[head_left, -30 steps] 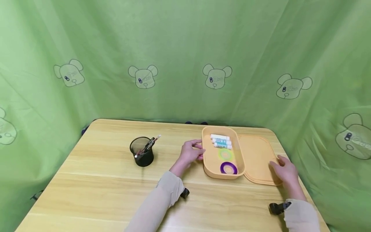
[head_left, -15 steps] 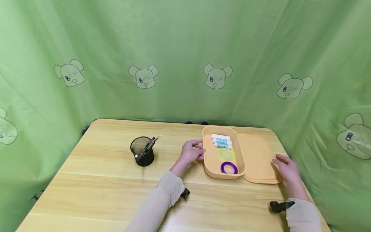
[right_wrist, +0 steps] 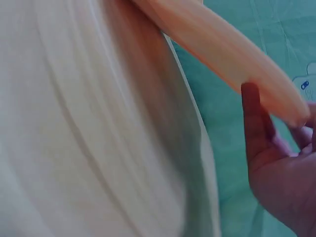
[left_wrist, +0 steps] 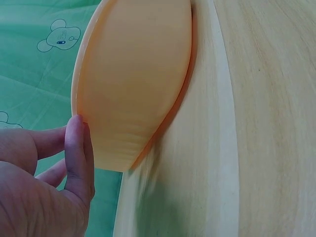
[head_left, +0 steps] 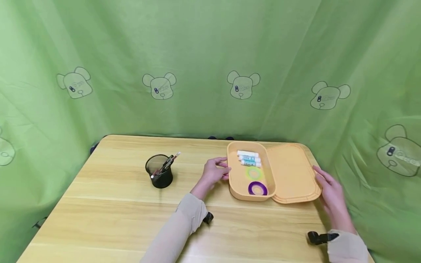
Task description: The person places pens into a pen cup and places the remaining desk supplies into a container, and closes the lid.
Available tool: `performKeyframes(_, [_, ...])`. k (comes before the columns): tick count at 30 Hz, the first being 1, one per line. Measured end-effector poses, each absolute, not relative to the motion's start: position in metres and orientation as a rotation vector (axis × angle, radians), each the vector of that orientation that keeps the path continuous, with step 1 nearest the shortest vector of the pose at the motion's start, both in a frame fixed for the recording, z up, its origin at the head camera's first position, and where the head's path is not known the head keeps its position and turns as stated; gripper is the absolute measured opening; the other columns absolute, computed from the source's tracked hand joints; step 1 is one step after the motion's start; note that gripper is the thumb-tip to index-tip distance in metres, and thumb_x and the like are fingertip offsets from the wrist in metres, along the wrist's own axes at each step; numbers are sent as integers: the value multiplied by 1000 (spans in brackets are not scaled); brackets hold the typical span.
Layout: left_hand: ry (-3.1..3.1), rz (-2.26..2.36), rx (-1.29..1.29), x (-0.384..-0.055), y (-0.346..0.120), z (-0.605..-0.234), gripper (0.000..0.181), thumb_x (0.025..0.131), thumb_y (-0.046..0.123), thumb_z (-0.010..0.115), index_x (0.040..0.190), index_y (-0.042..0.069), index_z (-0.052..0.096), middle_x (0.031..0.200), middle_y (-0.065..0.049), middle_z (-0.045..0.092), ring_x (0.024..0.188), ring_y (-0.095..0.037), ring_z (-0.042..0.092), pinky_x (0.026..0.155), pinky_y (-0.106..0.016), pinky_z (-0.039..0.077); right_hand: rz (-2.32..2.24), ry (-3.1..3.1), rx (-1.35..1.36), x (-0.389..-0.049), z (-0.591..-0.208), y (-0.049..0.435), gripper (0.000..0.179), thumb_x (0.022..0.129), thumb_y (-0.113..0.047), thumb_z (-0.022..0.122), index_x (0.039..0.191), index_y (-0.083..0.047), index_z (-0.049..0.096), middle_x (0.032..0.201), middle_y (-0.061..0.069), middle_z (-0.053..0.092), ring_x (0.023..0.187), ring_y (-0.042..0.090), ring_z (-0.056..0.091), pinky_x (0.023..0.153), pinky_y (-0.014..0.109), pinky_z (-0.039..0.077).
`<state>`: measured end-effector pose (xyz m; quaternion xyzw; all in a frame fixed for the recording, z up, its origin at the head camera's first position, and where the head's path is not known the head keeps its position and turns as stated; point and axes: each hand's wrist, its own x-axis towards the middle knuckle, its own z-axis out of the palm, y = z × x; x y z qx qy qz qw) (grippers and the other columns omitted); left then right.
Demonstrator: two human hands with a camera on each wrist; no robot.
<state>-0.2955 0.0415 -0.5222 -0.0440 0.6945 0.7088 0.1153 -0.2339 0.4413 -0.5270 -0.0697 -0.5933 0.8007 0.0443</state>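
An orange plastic box [head_left: 236, 175] stands uncovered on the table. Three white and blue glue sticks [head_left: 249, 158], a yellow-green tape roll [head_left: 254, 173] and a purple tape roll [head_left: 257, 188] lie inside it. At the box's left side, my left hand [head_left: 212, 173] holds the wall near the rim, fingertips against it in the left wrist view. The matching orange lid [head_left: 292, 173] is tilted, its right edge raised off the table and its left edge close to the box. My right hand [head_left: 332, 191] grips that raised edge, with fingers on the lid's underside [right_wrist: 222, 54] in the right wrist view.
A black mesh pen holder [head_left: 162, 179] with several pencils or pens [head_left: 166, 165] stands to the left on the wooden table [head_left: 108, 204]. Green curtains [head_left: 204, 44] with bear-head drawings hang behind and on both sides. The lid is near the table's right edge.
My right hand has taken hold of the lid's right edge and raised it; the lid lay flat before. My left hand has stayed at the box. The head view has shifted slightly.
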Motion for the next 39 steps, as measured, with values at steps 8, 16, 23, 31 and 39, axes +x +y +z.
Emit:
performKeyframes(8, [2028, 2086, -116, -294, 41, -523, 55, 90, -6, 74, 142, 5, 61, 106, -10, 67, 81, -31, 75, 68, -30, 65, 2841, -1491, 528, -220, -541, 447, 55, 113, -4, 25, 166, -15, 15, 138, 3, 64, 105, 13, 68, 89, 23, 59])
performKeyframes(16, [2031, 2084, -114, -295, 40, -524, 55, 90, -6, 74, 142, 6, 62, 107, -11, 67, 71, -17, 71, 66, -29, 65, 2942, -1382, 754, -209, -551, 453, 77, 104, 18, 23, 168, -19, 2, 124, 8, 68, 99, 15, 70, 88, 23, 60])
performKeyframes(23, [2027, 2080, -108, -296, 40, -524, 55, 90, -6, 74, 143, 6, 61, 108, -11, 66, 69, -16, 69, 66, -28, 65, 2778, -1375, 470, -201, -548, 444, 61, 102, 19, 36, 157, -7, 42, 119, 12, 73, 101, 18, 73, 88, 26, 61])
performKeyframes(31, [2019, 2088, -109, -294, 40, -522, 56, 89, -6, 74, 142, 5, 61, 107, -11, 66, 70, -17, 70, 66, -29, 65, 2651, -1318, 150, -201, -532, 418, 48, 102, 15, 47, 143, -6, 61, 93, 5, 76, 83, 14, 73, 73, 23, 61])
performKeyframes(39, [2008, 2093, -106, -294, 39, -522, 56, 90, -7, 74, 143, 4, 61, 107, -11, 66, 68, -15, 69, 65, -28, 64, 2637, -1083, 46, -204, -513, 385, 35, 99, 16, 51, 123, 2, 73, 96, 12, 79, 78, 17, 75, 68, 25, 61])
